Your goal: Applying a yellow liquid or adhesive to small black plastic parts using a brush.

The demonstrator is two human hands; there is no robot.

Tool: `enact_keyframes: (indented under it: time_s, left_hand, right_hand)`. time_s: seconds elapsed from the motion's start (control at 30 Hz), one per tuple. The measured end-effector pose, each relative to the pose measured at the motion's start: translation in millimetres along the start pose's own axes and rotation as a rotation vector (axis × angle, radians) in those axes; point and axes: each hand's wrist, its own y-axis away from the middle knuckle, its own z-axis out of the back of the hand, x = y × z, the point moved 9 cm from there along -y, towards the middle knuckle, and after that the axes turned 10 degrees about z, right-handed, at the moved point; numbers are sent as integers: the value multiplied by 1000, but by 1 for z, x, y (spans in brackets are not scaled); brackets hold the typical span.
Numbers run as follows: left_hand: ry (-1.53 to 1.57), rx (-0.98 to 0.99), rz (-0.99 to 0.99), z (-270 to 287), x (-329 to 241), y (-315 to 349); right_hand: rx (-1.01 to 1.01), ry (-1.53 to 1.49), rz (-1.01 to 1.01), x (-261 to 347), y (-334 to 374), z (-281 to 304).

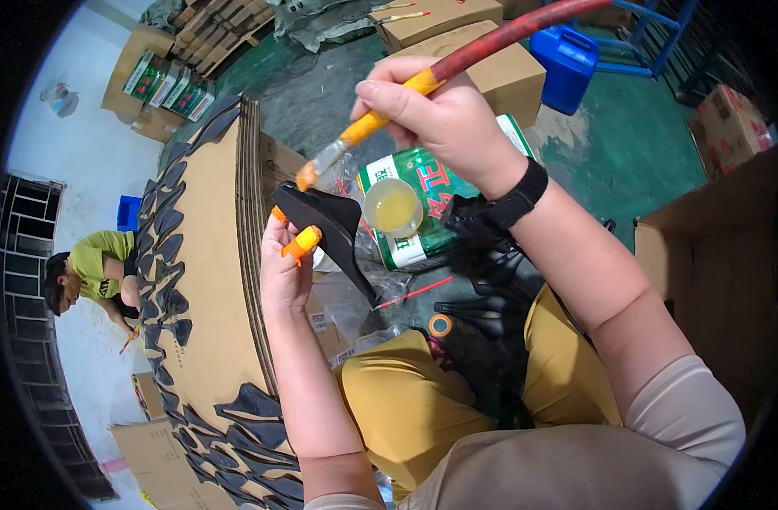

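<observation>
My left hand (284,265), two of its fingers wrapped in orange and yellow, grips a black high-heeled shoe sole (325,218) whose slim heel points down and to the right. My right hand (457,123) is closed around a brush (374,121) with a yellow grip and a long red handle. The bristles come right up to the far end of the sole; whether they touch it I cannot tell. Just right of the sole, a round cup (395,208) of yellowish liquid rests on a green and white can (431,242). A black strap circles my right wrist.
Cardboard sheets (210,246) stacked on my left carry several black soles (170,218) along their edges. Below the can lie more black soles (482,308) and an orange tape roll (440,325). A blue jug (564,70) stands beyond. At far left a person (100,270) crouches, holding a brush.
</observation>
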Motion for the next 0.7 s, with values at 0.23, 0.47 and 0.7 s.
enact_keyframes:
  time_s: [0.23,0.47,0.7]
  left_hand:
    - [10,-14,-5,-2,-1,3]
    - [105,77,-3,5,-1,5]
    - [197,63,-18,29,2,2]
  right_hand:
    - [63,137,2,-6,1,-2]
    - [81,154,-22,-12,3,4]
    - [76,259,-187,-76,19,18]
